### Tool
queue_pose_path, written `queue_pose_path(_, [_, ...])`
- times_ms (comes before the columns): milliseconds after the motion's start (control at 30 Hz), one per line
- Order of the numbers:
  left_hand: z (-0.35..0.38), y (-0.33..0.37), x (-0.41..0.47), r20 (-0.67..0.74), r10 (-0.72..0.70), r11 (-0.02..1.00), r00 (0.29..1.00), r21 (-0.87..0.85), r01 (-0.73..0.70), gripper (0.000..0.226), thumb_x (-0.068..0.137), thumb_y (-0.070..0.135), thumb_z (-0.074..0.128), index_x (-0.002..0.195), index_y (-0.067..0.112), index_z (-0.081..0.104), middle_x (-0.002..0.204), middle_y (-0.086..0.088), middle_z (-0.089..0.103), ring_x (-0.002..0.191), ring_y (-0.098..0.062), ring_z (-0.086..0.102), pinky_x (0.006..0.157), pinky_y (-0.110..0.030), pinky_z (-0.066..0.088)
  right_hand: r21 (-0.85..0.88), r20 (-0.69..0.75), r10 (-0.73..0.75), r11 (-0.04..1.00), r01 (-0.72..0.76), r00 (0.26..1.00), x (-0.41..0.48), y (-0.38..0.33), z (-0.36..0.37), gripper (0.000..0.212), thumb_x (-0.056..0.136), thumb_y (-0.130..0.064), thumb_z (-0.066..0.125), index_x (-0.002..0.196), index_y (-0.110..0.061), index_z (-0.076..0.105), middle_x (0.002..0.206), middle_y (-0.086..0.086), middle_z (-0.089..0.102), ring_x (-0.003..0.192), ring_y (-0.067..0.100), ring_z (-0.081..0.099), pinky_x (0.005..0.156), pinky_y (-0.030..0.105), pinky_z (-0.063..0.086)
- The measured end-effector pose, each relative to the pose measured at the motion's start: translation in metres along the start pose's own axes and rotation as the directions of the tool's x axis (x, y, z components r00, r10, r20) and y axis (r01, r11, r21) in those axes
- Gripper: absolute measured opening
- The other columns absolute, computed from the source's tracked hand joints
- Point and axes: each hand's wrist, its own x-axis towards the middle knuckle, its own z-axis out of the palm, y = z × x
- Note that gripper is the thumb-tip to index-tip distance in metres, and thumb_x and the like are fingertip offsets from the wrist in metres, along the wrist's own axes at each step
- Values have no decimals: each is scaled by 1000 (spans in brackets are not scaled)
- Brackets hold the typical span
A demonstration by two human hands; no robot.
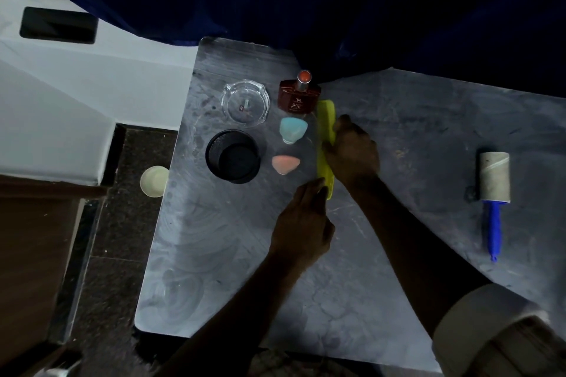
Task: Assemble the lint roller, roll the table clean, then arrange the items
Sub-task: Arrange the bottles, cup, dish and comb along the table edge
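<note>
The assembled lint roller (493,184), a pale roll on a blue handle, lies alone at the right of the grey table (232,254). A long yellow comb (325,119) lies lengthwise beside a dark red perfume bottle (298,95). My right hand (352,153) rests on the comb's middle, fingers pressed on it. My left hand (301,223) touches the comb's near end with its fingertips. A blue sponge (292,129) and an orange sponge (285,164) sit just left of the comb.
A glass ashtray (245,101) and a black mesh cup (233,156) stand at the table's left. A pale round lid or cup (154,181) is on the floor by the table's left edge. A dark blue curtain (337,9) hangs behind.
</note>
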Motion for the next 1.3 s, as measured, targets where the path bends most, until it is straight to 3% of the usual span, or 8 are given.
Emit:
queue_pose_path(300, [0,2,-2,27,-22,1000,999,8,22,66,96,23,70,156,5,49,165,-12,45,156,-28,41,112,-40,56,118,-22,109,987,-106,994,-8,10,5,43,93,-22,61,132,-10,51,117,16,70,111,38,66,94,45,54])
queue_pose_path(467, [3,3,-4,6,-11,1000,1000,19,11,66,93,22,71,154,3,52,164,-12,48,154,-28,44,114,-37,54,164,0,47,985,-46,999,-5,14,2,32,94,-19,62,124,-8,55,111,17,71,105,37,67,91,46,56])
queue_pose_path(800, [7,5,-7,26,-26,999,999,28,26,69,95,23,69,158,4,46,167,-11,42,156,-26,40,115,-37,53,252,-18,-46,966,49,999,1,16,3,20,89,-20,69,105,-11,62,101,12,71,94,31,68,79,32,50])
queue_pose_path(1000, [10,10,-10,26,-30,999,999,32,29,70,96,23,66,160,4,44,169,-9,40,157,-25,37,119,-34,49,262,16,-125,958,116,992,8,16,0,23,87,-22,72,105,-11,63,100,10,73,96,30,69,84,40,55])
queue_pose_path(1300, [13,11,-12,12,-44,997,999,60,43,70,96,26,67,159,4,45,167,-10,43,155,-26,40,117,-34,51,297,-4,-77,952,75,997,9,14,6,18,88,-22,70,102,-12,64,101,11,74,97,31,69,87,44,56])
